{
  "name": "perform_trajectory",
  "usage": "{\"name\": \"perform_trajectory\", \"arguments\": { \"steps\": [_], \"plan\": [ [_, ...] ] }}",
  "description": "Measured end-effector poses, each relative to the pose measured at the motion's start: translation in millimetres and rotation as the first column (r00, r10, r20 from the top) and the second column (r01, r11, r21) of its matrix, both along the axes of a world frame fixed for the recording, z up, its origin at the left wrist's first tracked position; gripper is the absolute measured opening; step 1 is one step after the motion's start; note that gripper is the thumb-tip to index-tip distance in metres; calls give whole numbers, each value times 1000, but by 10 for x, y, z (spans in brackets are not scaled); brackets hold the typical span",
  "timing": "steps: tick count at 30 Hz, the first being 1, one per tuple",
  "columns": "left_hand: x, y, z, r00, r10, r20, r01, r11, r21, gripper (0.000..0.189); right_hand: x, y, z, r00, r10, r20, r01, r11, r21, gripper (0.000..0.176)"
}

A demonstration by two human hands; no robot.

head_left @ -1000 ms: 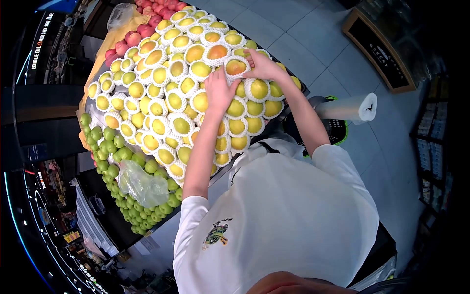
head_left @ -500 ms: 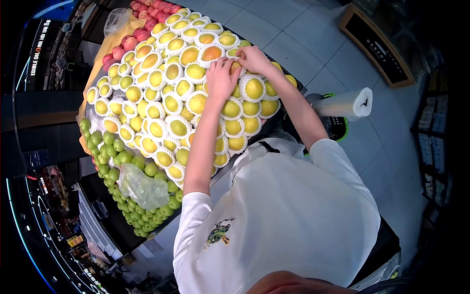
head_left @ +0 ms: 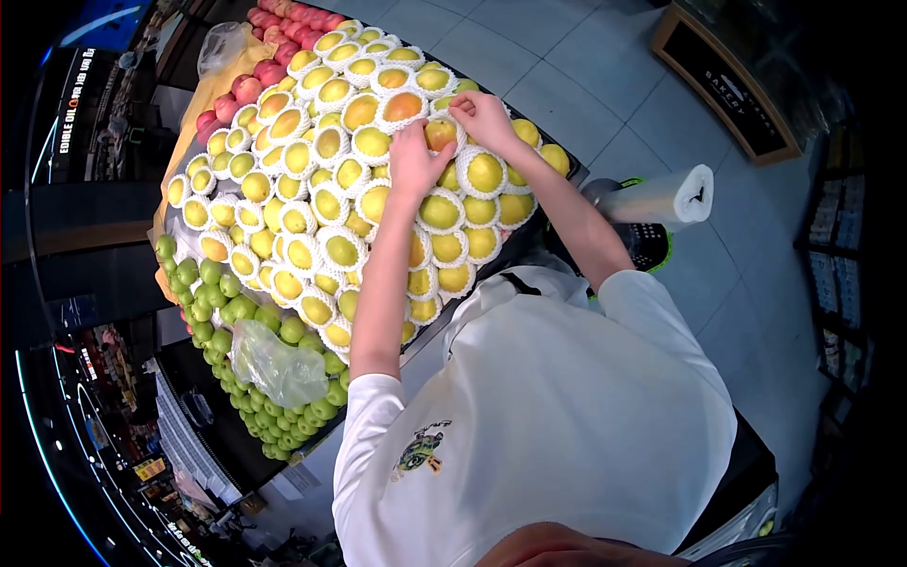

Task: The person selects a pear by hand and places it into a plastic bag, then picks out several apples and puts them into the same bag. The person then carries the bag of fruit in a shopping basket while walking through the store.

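A yellow-orange round fruit (head_left: 440, 135) in a white foam net lies near the right edge of a sloped fruit pile. My left hand (head_left: 417, 163) curls round its left side, thumb against its lower edge. My right hand (head_left: 484, 121) is closed in a pinch just above the fruit's upper right, by the net's rim; whatever is between the fingertips is too small to make out. Around both hands sit several yellow fruits (head_left: 485, 173) in the same white nets. Some greenish-yellow ones without visible nets (head_left: 554, 160) lie under my right forearm.
Red apples (head_left: 248, 90) border the pile at the upper left, green apples (head_left: 274, 416) at the lower left with a clear plastic bag (head_left: 277, 364) on them. A plastic bag roll (head_left: 661, 198) stands to the right. A bakery sign (head_left: 727, 83) stands across the tiled floor.
My left hand has shifted slightly left and down, uncovering the yellow-orange fruit. My right hand has moved a little away from it, its fingers now pinched.
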State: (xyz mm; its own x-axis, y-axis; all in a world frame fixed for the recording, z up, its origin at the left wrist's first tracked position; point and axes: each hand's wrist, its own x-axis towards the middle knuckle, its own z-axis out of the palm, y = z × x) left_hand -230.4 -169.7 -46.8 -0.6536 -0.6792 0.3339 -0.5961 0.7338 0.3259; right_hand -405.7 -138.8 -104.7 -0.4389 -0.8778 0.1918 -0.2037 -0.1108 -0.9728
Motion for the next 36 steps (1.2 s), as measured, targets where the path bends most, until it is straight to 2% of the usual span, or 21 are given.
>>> {"name": "perform_trajectory", "arguments": {
  "steps": [2,4,8,10,11,13,16,17,18,19,20,22,23,25,26,28,30,31,33,34,36],
  "plan": [
    [-20,-47,-11,1000,-2,19,1,999,37,56,20,-9,-30,1000,-4,21,5,1000,-23,18],
    [-21,-94,6,996,-91,17,91,995,34,57,26,4,-15,999,-9,43,11,999,-46,19],
    [-82,-117,109,994,-68,89,64,997,42,57,-4,56,22,1000,10,-1,-10,999,-48,19],
    [-103,-108,166,968,-35,249,33,999,15,57,-9,80,58,1000,-6,-14,5,999,-48,19],
    [-118,-99,191,968,-38,250,35,999,17,57,12,105,69,999,-35,17,36,998,-58,18],
    [-162,-114,190,931,-20,365,-6,998,68,58,20,113,40,996,-70,47,73,995,-67,17],
    [-174,-159,111,955,-34,294,18,998,56,57,27,125,-5,999,17,45,-11,993,-116,17],
    [-142,-165,85,955,-33,295,17,998,57,57,-29,111,-4,995,92,-37,-94,993,-71,18],
    [-109,-165,86,986,-41,161,20,992,127,57,-71,110,15,979,170,-114,-174,985,-20,19],
    [-86,-178,96,999,-39,23,34,980,194,57,-110,110,36,979,170,-113,-173,985,-21,19],
    [-55,-180,103,999,-41,23,36,981,192,57,-155,110,58,972,161,-174,-166,986,-15,20],
    [44,-156,90,979,3,-203,18,995,100,57,-181,139,129,961,148,-232,-154,988,-8,22],
    [84,-172,92,979,1,-204,20,995,99,57,-170,145,164,973,122,-195,-128,992,-19,23],
    [194,-192,73,991,127,-42,-120,981,150,50,-138,170,199,983,101,-155,-106,994,-26,24],
    [231,-205,57,991,131,-41,-123,981,152,50,-120,178,219,985,87,-149,-92,995,-25,24],
    [258,-201,84,970,232,76,-244,927,285,44,-92,155,158,987,75,-144,-79,997,-23,25],
    [274,-176,99,971,210,110,-233,934,272,42,-49,109,26,942,202,-270,-231,970,-79,26],
    [286,-163,110,971,189,146,-222,940,258,39,-25,104,-14,940,205,-271,-234,969,-78,26],
    [320,-155,145,977,163,140,-198,935,294,39,34,115,-15,878,9,-479,-122,971,-205,30],
    [333,-156,165,982,133,133,-170,929,328,39,34,126,29,878,10,-479,-124,971,-206,30],
    [307,-124,176,977,156,142,-193,933,303,37,-6,151,174,812,200,-548,-308,945,-111,34]
  ]
}}
